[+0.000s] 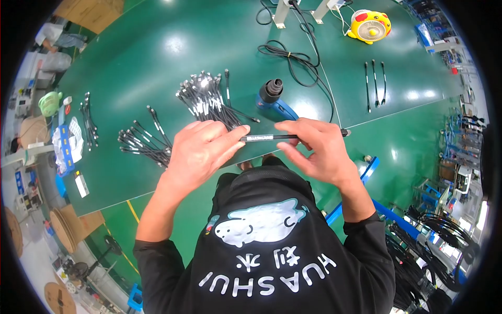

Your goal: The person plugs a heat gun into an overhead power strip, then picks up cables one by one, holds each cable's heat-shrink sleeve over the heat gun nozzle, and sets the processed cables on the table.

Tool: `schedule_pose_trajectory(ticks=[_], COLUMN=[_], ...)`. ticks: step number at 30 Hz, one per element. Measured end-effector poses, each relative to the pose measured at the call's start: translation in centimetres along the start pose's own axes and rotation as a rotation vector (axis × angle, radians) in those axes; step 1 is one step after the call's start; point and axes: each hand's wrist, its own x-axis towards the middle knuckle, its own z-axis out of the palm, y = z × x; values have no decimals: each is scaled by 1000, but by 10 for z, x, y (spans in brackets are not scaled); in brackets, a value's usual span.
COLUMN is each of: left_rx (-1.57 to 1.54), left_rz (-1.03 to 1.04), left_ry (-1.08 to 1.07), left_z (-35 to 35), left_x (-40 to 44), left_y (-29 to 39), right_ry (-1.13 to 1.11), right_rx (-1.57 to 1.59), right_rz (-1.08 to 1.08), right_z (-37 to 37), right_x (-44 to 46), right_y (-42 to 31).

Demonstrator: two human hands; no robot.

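A short black cable (280, 137) with a white printed label is held level between both hands, above the front edge of the green table. My left hand (204, 149) pinches its left end beside the label. Thumb and fingers of my right hand (316, 149) close round its right part, and a dark connector shows past that hand. Just behind the cable, a blue heat gun (280, 104) stands with its black nozzle pointing up. A large bundle of labelled black cables (206, 99) lies behind my left hand, and a smaller bundle (144, 141) lies left of it.
Three separate cables (375, 86) lie at the right of the green table (172, 26). A yellow fan (370, 26) and a coiled black cord (287, 52) are at the back. More cables (89, 120) and a blue bin (64, 149) lie at the left.
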Motion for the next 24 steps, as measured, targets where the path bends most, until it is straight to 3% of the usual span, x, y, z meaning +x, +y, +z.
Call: schedule_pose_trajectory(ticks=[9,24], left_rx=[-28,-45], left_rz=[-3,-4], left_ry=[-15,-6], left_z=[3,1], left_x=[2,3], left_y=[1,-2], right_ry=[24,32], right_rx=[-85,-39], right_rz=[-155,-149], right_z=[13,16], right_x=[2,6], right_y=[8,8])
